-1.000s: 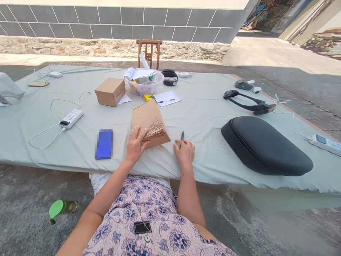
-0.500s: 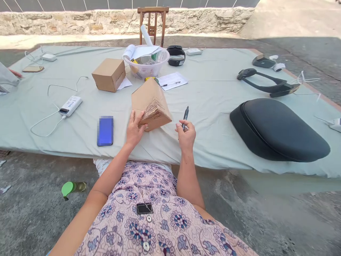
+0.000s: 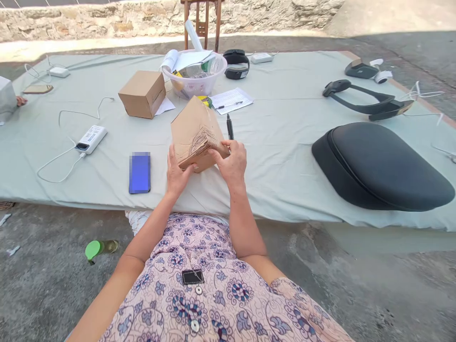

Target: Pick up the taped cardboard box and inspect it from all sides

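A brown cardboard box (image 3: 190, 121) sits tilted near the table's front edge, dark scribbled lines running along its near edge. My left hand (image 3: 176, 175) grips its near left corner, thumb on the front side. At the near right edge, my right hand (image 3: 233, 164) presses thumb and fingers onto the box. That same hand also keeps a black marker pen (image 3: 229, 126), its tip pointing up and away from me. Some of the right fingers are hidden behind the box. Just beyond the box, part of a yellow tape measure (image 3: 205, 100) shows.
A second cardboard box (image 3: 141, 94) and a plastic basin (image 3: 199, 87) of papers and bottles stand farther back. Left lie a phone (image 3: 140, 173) and a power bank (image 3: 91, 140) with cable. A black cushion (image 3: 384, 166) sits right. Another person's hand (image 3: 21, 100) shows far left.
My right hand, with the marker pen, has moved left from beside the box onto its right edge. My left hand stays on the box. The view has tipped slightly downward.
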### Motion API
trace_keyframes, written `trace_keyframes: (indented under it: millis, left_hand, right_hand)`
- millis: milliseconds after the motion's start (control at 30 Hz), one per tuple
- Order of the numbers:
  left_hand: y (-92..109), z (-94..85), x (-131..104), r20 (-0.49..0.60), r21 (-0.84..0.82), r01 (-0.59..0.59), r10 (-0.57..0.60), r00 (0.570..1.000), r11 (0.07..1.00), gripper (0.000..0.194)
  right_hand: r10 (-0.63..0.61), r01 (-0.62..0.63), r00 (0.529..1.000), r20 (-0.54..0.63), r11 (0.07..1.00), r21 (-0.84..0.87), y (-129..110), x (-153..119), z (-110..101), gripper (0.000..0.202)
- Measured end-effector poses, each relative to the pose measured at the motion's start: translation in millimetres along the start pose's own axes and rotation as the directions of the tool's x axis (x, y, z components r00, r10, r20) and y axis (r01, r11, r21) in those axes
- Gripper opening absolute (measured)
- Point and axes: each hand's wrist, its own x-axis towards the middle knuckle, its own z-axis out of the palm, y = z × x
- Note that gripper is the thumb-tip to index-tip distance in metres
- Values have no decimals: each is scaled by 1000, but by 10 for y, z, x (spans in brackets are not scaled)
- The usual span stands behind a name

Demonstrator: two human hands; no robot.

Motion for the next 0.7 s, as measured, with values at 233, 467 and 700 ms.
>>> trace_keyframes:
  millis: [233, 467, 700]
  left_hand:
    - [157, -24, 32, -53, -221, 159, -175, 983, 962, 77]
    - [401, -137, 27, -151, -135, -33, 13, 988, 990, 67]
    - [429, -182, -21, 51, -293, -48, 66, 996, 955, 81]
  right_hand:
    - [136, -134, 990, -29, 987, 84, -104, -112, 9, 41]
    - [212, -223, 972, 97, 967, 121, -135, -189, -47, 48]
    - [244, -250, 964, 105, 966, 59, -235, -185, -138, 51]
